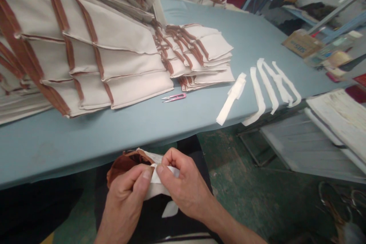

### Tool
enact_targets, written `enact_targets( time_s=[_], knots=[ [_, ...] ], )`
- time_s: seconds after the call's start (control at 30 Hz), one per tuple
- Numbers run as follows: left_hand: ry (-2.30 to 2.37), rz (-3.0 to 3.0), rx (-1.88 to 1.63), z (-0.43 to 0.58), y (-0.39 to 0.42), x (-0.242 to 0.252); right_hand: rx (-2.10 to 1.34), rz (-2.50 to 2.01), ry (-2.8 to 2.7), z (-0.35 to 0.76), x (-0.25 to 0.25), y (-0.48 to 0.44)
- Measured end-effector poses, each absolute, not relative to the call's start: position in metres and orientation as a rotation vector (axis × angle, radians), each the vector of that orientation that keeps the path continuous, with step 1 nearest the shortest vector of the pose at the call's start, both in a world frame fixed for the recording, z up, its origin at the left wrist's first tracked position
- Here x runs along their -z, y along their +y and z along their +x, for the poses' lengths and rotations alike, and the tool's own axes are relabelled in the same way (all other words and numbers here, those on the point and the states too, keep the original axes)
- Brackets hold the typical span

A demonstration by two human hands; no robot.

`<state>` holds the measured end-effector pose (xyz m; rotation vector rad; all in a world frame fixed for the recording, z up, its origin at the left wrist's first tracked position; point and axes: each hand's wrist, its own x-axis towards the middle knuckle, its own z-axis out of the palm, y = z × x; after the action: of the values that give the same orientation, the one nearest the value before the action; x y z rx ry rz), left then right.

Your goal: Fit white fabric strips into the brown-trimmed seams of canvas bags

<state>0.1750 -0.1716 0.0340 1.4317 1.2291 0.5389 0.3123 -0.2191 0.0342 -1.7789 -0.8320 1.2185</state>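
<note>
- Left hand and right hand are pinching one cream, brown-trimmed fabric piece.
- Stacked cream brown-trimmed panels are seemingly lying finished; loose white cloth strips are awaiting use.

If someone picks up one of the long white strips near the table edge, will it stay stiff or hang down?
Probably floppy: the white strips lie in curves on the table, and one end seems to droop over its edge. Likely very light, since they look thin and flat. A push would probably bunch them rather than slide them whole.
</note>
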Motion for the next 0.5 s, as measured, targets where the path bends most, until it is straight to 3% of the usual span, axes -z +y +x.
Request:
enact_targets(
  time_s=[0.5],
  knots=[
    [1.222, 1.499, -0.553, 0.165, -0.177, -0.024, -1.464, -1.446, -0.461, 0.3, -0.02, -0.218]
  ],
)
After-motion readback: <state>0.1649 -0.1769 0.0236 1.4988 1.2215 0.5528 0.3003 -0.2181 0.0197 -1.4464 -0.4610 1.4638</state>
